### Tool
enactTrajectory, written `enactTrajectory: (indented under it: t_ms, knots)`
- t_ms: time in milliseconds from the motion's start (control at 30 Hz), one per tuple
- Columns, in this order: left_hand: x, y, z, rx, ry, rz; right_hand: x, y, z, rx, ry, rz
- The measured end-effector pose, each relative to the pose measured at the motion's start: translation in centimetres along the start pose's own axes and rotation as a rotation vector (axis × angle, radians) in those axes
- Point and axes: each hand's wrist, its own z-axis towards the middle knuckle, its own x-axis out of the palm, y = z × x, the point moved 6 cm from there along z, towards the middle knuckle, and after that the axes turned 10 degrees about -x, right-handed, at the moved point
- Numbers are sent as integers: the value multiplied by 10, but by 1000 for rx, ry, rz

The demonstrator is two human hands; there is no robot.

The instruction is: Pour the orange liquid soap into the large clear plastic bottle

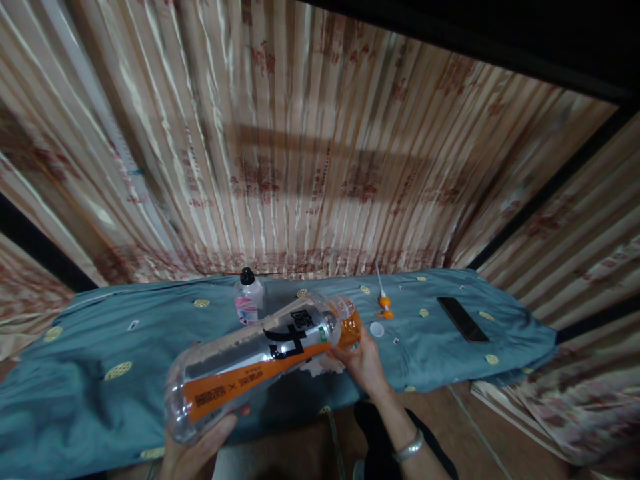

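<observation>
A large clear plastic drink bottle (245, 363) with an orange and silver label and black lettering lies tilted across the middle, its neck end pointing right. My left hand (200, 447) is closed around its base from below. In my right hand (367, 363) is a smaller translucent orange bottle (351, 325), held against the neck end of the large one. Whether the two mouths touch is hard to make out. White crumpled tissue (323, 365) shows below the large bottle, near my right hand.
On the blue-green cloth (165, 320) stand or lie a clear bottle with black cap (248, 301), an orange pump head (384, 304), a white round disc (377, 329) and a black phone (463, 320). A patterned curtain (300, 167) hangs behind; dark poles frame the sides.
</observation>
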Motion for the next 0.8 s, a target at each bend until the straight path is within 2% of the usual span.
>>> enactTrajectory:
  t_ms: [333, 633, 800]
  knots:
    - [2, 1, -1, -17, 20, -25, 1, 7, 2, 31, 6, 104]
    - [7, 0, -1, -18, 45, -66, -4, 4, -1, 4, 8, -20]
    - [10, -3, -1, 3, 61, -48, -5, 4, -1, 23, 13, -12]
